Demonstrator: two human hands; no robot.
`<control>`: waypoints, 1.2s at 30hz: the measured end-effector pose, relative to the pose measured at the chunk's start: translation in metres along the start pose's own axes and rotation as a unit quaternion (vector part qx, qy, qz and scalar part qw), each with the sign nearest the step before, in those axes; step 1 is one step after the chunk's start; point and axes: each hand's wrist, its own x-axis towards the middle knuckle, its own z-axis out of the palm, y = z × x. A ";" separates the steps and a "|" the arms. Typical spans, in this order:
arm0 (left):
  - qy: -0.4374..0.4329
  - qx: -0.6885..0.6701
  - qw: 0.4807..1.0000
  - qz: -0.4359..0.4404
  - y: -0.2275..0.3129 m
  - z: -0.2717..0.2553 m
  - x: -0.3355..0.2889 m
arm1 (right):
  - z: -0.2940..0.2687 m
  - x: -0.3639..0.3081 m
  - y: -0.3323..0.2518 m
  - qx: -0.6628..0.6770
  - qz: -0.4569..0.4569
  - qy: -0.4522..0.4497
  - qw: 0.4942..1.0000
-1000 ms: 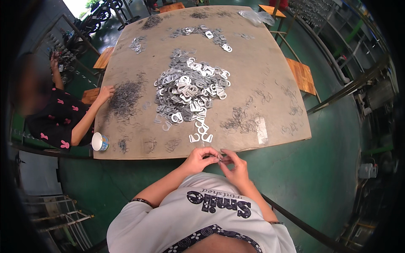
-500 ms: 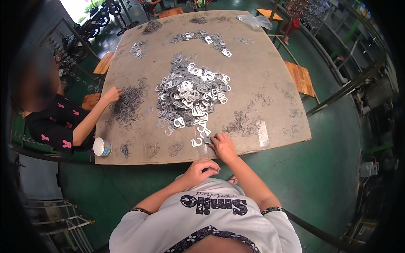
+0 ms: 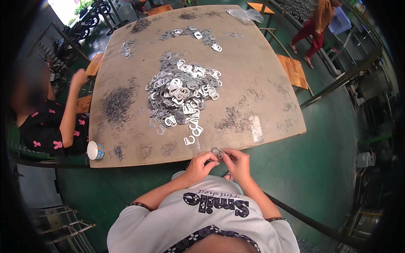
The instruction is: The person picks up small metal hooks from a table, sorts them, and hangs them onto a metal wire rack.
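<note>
Just past the table's near edge, my two hands meet. My right hand [image 3: 238, 165] pinches a small grey hook-shaped metal piece [image 3: 215, 150]. My left hand [image 3: 199, 168] is closed, its thumb and fingertips pressed together against the lower side of that piece; whatever lies between them is too small to make out. Ahead of the hands, a few loose hook-shaped pieces [image 3: 189, 140] trail down from a large heap of similar grey and white pieces [image 3: 181, 90] in the middle of the table. Thin bent wires [image 3: 236, 120] lie scattered to the right of the heap.
The brown-covered table [image 3: 253, 63] also bears a dark wire pile [image 3: 118, 103], a paper cup [image 3: 96, 150] at the left corner and a plastic bag [image 3: 240, 16] at the far edge. A co-worker [image 3: 55, 126] sits at the left. Another person [image 3: 314, 31] walks at the far right.
My right hand has come back from the loose pieces with one hook-shaped piece and met my left hand. The co-worker's hand has risen off the wire pile. A walking person has appeared.
</note>
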 end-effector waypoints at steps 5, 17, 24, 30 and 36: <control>-0.021 0.041 0.998 0.032 -0.003 0.005 0.007 | -0.002 -0.008 -0.007 -0.087 -0.070 0.069 0.991; 0.077 0.358 0.927 0.079 -0.047 -0.033 0.096 | -0.019 -0.015 -0.006 -0.127 -0.095 0.110 0.981; 0.033 0.579 0.810 0.084 -0.077 -0.005 0.150 | -0.025 -0.020 -0.012 -0.144 -0.095 0.128 0.977; -0.013 0.604 0.796 0.037 -0.066 0.005 0.163 | -0.030 -0.024 -0.010 -0.138 -0.076 0.140 0.978; 0.040 0.468 0.883 0.000 -0.042 -0.012 0.156 | -0.034 -0.024 -0.001 -0.121 -0.077 0.172 0.975</control>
